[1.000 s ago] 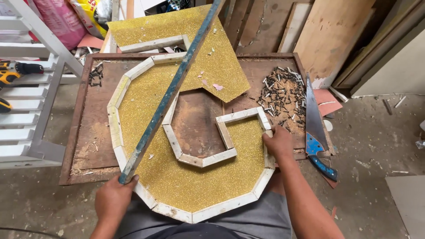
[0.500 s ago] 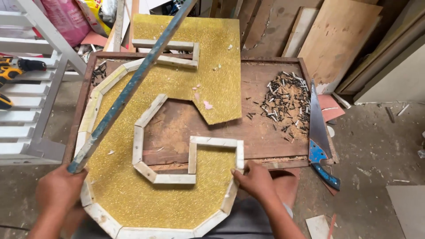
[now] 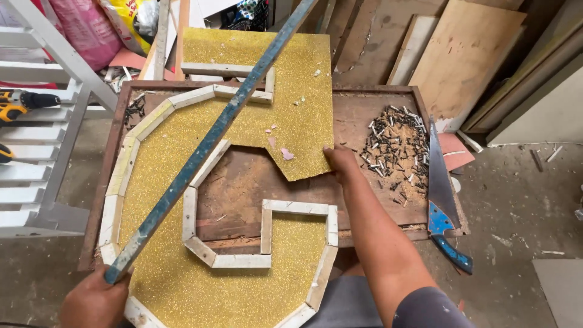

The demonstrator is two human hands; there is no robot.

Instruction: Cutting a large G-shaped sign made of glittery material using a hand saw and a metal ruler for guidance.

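A large curved letter shape (image 3: 200, 285) covered in gold glitter sheet, edged with white wooden strips, lies on a brown wooden work table (image 3: 370, 115). My left hand (image 3: 94, 300) grips the near end of a long blue metal bar (image 3: 206, 143) that slants across the shape toward the top. My right hand (image 3: 341, 163) reaches forward and pinches the right edge of the gold glitter sheet (image 3: 303, 103) near its loose lower corner.
A heap of nails (image 3: 395, 149) lies on the table's right side. A hand saw with a blue handle (image 3: 442, 200) rests at the right edge. White slatted furniture (image 3: 42, 140) and a yellow drill (image 3: 18, 102) stand left. Boards (image 3: 467, 54) lean at the back.
The view has come closer to the work. My right hand has left the white frame's lower right and moved up to the glitter sheet's edge. My left hand still holds the bar.
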